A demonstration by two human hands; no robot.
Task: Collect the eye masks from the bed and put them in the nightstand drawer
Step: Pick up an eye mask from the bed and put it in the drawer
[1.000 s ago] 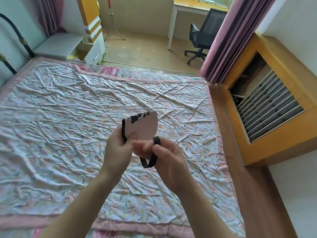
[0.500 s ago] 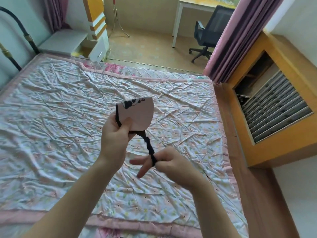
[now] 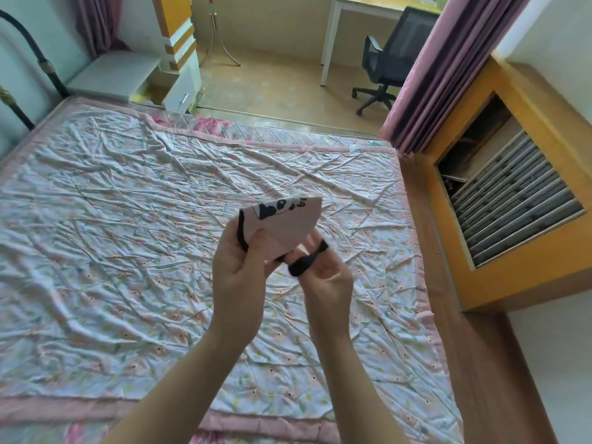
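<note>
A pink eye mask [image 3: 290, 224] with a black-and-white panda print is folded in half and held up above the bed [image 3: 112, 219]. My left hand [image 3: 238, 267] pinches its lower left edge between thumb and fingers. My right hand [image 3: 323, 277] holds the mask's black elastic strap [image 3: 304, 262], which is looped around its fingers just under the mask. The grey-topped nightstand [image 3: 118, 75] stands at the far left corner of the bed, with its drawer [image 3: 177, 97] pulled out. No other eye mask shows on the bedspread.
The bed carries a crumpled flowered spread with a pink border. A black metal headboard [image 3: 45, 65] rises at the far left. An orange wooden radiator cover [image 3: 512, 193] lines the right wall beside a wooden floor strip. Beyond the bed are a pink curtain [image 3: 448, 59], an office chair [image 3: 394, 56] and a white desk.
My right hand, which had pulled the strap down and away from the mask, has come back up against it with the strap looped on the fingers. The view shifted slightly.
</note>
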